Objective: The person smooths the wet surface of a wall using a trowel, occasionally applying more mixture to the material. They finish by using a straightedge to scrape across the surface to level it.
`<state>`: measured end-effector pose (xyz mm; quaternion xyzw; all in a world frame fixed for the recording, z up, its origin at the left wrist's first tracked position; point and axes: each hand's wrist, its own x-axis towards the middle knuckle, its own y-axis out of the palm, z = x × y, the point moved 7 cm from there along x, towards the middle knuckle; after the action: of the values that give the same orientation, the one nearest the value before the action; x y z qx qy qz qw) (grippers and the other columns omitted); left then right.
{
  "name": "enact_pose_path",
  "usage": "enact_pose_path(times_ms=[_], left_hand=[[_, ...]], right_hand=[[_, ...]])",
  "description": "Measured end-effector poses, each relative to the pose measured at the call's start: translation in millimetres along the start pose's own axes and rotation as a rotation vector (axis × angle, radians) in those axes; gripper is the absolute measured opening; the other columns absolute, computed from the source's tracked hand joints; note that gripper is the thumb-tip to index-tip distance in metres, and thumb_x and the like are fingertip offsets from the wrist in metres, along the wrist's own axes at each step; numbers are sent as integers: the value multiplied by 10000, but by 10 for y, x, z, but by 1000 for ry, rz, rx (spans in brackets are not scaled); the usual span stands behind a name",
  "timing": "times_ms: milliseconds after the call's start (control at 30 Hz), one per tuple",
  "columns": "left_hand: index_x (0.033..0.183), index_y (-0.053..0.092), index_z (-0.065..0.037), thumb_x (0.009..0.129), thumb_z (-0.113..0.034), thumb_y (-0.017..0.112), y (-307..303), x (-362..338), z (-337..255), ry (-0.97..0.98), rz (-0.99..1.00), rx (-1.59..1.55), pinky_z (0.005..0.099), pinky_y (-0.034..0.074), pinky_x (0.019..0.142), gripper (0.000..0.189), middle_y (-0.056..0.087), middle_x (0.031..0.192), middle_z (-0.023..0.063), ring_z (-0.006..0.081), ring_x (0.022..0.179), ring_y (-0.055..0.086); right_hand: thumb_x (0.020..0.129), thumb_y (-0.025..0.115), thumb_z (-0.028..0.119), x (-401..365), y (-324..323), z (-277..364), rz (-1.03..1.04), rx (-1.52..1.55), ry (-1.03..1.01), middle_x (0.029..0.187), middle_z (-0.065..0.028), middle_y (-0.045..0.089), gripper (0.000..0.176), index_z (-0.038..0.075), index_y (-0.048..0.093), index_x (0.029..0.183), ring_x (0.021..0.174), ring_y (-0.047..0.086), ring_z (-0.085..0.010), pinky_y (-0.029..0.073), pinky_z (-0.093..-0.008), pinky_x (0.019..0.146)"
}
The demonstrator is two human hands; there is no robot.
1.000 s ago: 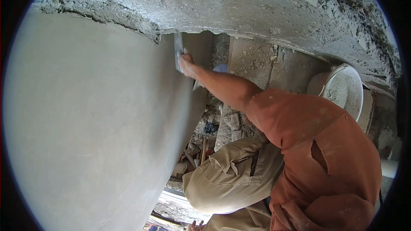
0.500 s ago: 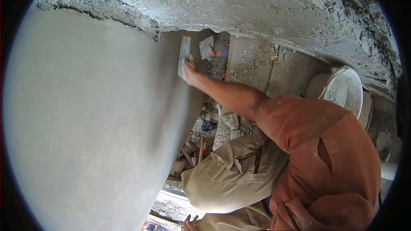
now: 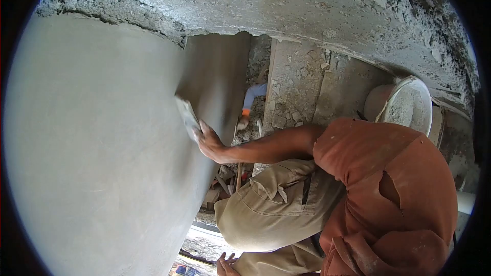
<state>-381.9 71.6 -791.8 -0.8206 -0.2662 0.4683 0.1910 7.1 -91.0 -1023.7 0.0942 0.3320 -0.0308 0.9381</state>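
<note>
My right hand (image 3: 211,143) grips a flat rectangular plastering trowel (image 3: 187,114), its blade tilted against the smooth grey plastered wall (image 3: 112,138). My fingers wrap the handle side, and the blade is slightly blurred. Down at the bottom edge, my left hand (image 3: 226,265) is partly in view beside my knee. Its fingers are spread, and nothing shows in them. Behind the wall's edge, another person's hand (image 3: 243,121), with an orange cuff and blue sleeve, is close to a thin, edge-on object I cannot make out.
A rough concrete beam (image 3: 266,5) crosses overhead. To the right stands a white bucket (image 3: 428,103) with grey residue inside. Dusty boards (image 3: 299,87) with rubble lie beyond my arm. Debris and a wooden stick (image 3: 239,176) lie between the wall and my knee.
My right hand has brought the trowel down and left along the wall. The other person's hand has also dropped lower, and its flat blade no longer shows face-on. My left hand stays put.
</note>
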Motion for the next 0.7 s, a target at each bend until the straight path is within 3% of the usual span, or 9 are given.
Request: enact_pose_path(times_ms=[67,133,200,267,300,400,433,567,700], left_hand=[[1298,524,49,1037,-396,458,39,-16,-99,-1,-3,33,388,535,850,521,668,1075,236,298,956,647],[1327,501,29,1038,-417,447,96,-120,-194,-54,-20,25,400,530,855,534,643,1131,243,298,969,629],[1340,483,26,1038,-416,446,-51,-98,147,-69,-24,-31,409,527,864,537,635,1142,241,307,990,620],[1369,433,38,1042,-398,446,-109,-133,280,-100,-11,-93,433,518,893,545,601,1180,233,339,1054,595],[1369,433,38,1042,-398,446,-115,-159,316,-102,-15,-94,433,518,893,545,601,1180,233,339,1054,595],[1343,442,89,1044,-355,453,-142,-282,235,-43,-171,-88,447,517,905,535,570,1207,235,360,1096,592],[1340,445,90,1044,-353,453,-127,-286,219,-46,-161,-75,447,518,904,532,570,1208,236,360,1094,594],[1328,456,93,1044,-347,453,-134,-205,223,-47,-91,-69,445,523,898,524,569,1211,237,360,1090,598],[1316,468,97,1044,-340,453,-50,-102,137,-50,-27,-61,443,527,893,515,568,1214,237,360,1085,603]], right_hand=[[1039,424,315,-55,7,-111,160,195,-200,1519,-243,358,603,-14,252,1514,1436,319,-301,286,-366,1161],[1031,453,305,281,-338,-209,-103,51,-50,1499,-213,405,579,10,293,1503,1396,387,-285,342,-385,1125],[1015,501,295,703,-616,-130,-223,121,58,1426,-165,506,538,14,374,1455,1284,500,-262,407,-382,1053],[1002,534,290,1272,-577,-398,-169,286,202,1216,-96,621,468,17,455,1374,1047,586,-209,477,-364,912],[1002,534,290,1264,-492,-382,-165,285,205,1216,-96,621,468,17,455,1374,1047,586,-209,477,-364,912],[1008,527,289,1165,-269,-231,-201,281,217,979,-55,607,399,40,490,1317,864,554,-164,496,-351,772],[1008,527,289,1080,-176,-224,-199,278,217,979,-55,607,399,40,490,1317,864,554,-164,496,-351,772],[1036,451,239,173,121,138,-176,161,27,1238,-149,587,440,13,399,1410,1139,553,-243,431,-388,981],[1038,429,214,-98,304,-116,-57,46,-142,1328,-164,538,456,28,362,1448,1218,513,-258,399,-384,1042]])
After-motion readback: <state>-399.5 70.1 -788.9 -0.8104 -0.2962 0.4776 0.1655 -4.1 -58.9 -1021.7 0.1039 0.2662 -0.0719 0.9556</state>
